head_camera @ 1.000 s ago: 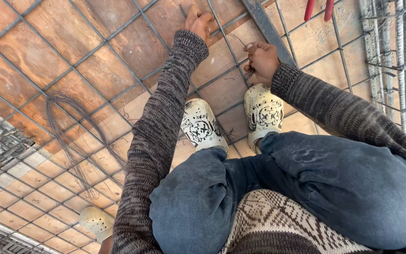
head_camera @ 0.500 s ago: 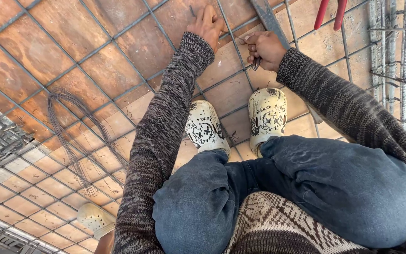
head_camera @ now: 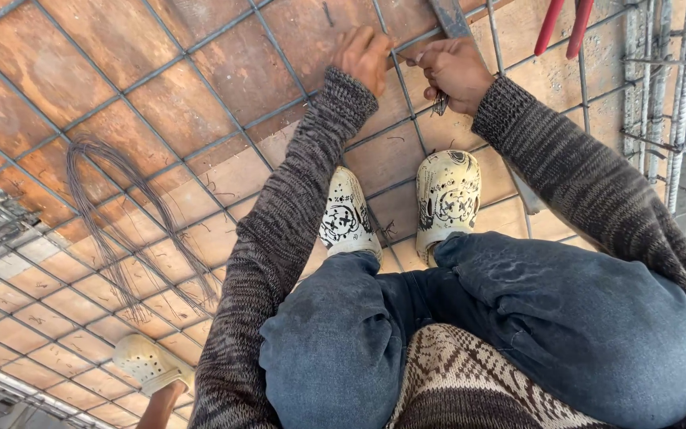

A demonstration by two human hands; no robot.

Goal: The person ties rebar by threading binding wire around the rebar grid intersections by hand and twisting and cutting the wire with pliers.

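Lay looped on the reddish-brown formwork panels point(head_camera: 224, 63), well left of everything else: a bundle of thin tie wire point(head_camera: 121, 222). Poked in at the top right edge: red tool handles point(head_camera: 563, 25). Stood at the right: a vertical rebar cage point(head_camera: 668, 103). Showed at bottom left: another person's cream clog point(head_camera: 146, 362).

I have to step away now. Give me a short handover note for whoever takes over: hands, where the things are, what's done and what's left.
Left hand: fingers down on the steel mesh, at a bar crossing.
Right hand: closed around a thin metal tool or wire end, beside that crossing; which one is unclear.
Things: bundle of tie wire lies on the mesh to the left; red-handled tool lies at the top right; both feet stand on the mesh.
Done: cannot tell which crossings are tied; the ties are too small to see.
Left: the crossing under the hands looks in progress.
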